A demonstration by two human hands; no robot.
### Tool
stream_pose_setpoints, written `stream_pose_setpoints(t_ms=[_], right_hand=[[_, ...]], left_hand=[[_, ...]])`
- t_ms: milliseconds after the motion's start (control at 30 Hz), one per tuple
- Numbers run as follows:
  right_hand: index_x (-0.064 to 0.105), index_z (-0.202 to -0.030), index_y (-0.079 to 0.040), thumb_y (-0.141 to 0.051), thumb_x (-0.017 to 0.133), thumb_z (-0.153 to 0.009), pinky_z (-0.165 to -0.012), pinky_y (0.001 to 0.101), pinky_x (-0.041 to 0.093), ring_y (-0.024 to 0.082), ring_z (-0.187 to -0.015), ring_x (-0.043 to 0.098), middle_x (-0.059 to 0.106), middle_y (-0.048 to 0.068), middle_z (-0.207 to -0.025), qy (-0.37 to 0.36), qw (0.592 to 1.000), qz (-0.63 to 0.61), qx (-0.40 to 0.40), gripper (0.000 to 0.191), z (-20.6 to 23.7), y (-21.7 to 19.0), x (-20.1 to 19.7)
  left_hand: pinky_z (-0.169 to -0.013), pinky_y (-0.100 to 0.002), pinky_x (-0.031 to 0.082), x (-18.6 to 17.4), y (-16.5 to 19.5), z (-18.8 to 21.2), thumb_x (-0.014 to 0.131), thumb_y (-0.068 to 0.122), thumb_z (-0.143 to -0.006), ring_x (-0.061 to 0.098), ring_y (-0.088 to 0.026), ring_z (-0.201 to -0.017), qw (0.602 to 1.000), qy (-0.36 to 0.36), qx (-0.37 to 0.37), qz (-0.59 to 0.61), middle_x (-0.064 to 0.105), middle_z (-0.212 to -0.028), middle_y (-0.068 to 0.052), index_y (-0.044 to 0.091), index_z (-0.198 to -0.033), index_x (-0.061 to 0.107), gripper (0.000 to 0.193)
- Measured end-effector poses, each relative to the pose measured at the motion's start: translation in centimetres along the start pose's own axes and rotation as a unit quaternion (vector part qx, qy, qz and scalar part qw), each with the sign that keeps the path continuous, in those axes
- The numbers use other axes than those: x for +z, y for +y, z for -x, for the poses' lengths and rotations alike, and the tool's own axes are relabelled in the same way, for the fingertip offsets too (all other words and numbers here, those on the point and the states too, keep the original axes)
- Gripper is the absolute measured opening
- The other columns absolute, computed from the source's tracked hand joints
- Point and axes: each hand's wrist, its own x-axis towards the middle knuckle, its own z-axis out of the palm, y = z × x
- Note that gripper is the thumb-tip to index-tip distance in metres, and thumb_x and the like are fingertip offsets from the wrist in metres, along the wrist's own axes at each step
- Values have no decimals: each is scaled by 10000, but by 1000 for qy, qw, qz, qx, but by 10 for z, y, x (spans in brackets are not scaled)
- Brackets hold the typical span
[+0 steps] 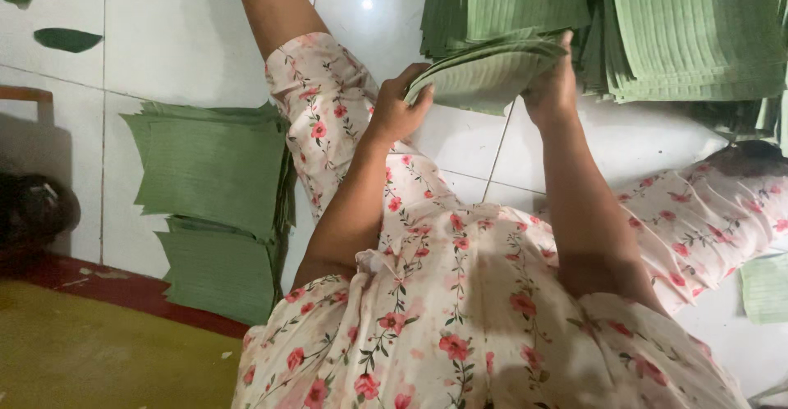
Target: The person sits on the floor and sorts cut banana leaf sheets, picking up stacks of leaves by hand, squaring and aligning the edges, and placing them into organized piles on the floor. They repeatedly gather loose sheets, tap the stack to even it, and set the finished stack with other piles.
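Observation:
Both my hands grip one curved bundle of green leaf sheets (484, 74) just above the white tiled floor (180, 40). My left hand (400, 104) holds the bundle's left end with fingers curled over its edge. The right end is clasped by my right hand (552, 89), thumb on top. The bundle bends downward at its sides. My floral dress and both knees fill the lower part of the view.
Tall stacks of flat green leaf sheets (698, 31) stand right behind the bundle. Two more stacks (215, 167) lie left of my left knee. A yellow mat with a red border (90, 351) is at the bottom left, and a dark object (33, 208) sits at the left edge.

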Motion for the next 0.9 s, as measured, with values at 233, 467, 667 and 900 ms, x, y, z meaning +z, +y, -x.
stream_pose_setpoints(t_ms=[233, 467, 667, 900], right_hand=[[585, -1383, 44, -168, 819, -953, -1090, 425, 474, 254, -1254, 578, 640, 170, -1370, -148, 776, 581, -195, 534, 68, 35, -33], [628, -1223, -35, -88, 766, -965, -942, 335, 559, 152, -1071, 661, 692, 63, -1173, -95, 807, 521, -262, 297, 80, 48, -12], [691, -1174, 19, -44, 705, -1008, -917, 338, 562, 160, -1005, 672, 726, 95, -1100, -55, 722, 614, -315, 178, 83, 34, 11], [559, -1331, 14, -93, 644, -1059, -934, 301, 555, 164, -1073, 634, 676, 96, -1210, 0, 867, 459, -193, 304, 91, 33, -1]], left_hand=[[-810, -332, 568, 1, -2, 8, 632, 40, -964, 734, -254, -883, 997, -4, 70, 15, 738, -1002, -161, 3, -1230, 608, 269], [-923, -360, 555, 1, -6, 27, 578, -1, -964, 710, -266, -1055, 986, -34, 143, 75, 707, -1208, -202, 7, -1301, 595, 338], [-822, -307, 557, 5, -42, 18, 628, 118, -1007, 721, -193, -888, 996, -76, -30, -47, 769, -1022, -175, 29, -1303, 651, 310], [-865, -375, 569, 27, -68, 25, 633, 105, -1082, 705, -241, -975, 994, -37, 53, 83, 755, -1103, -168, -4, -1375, 571, 318]])
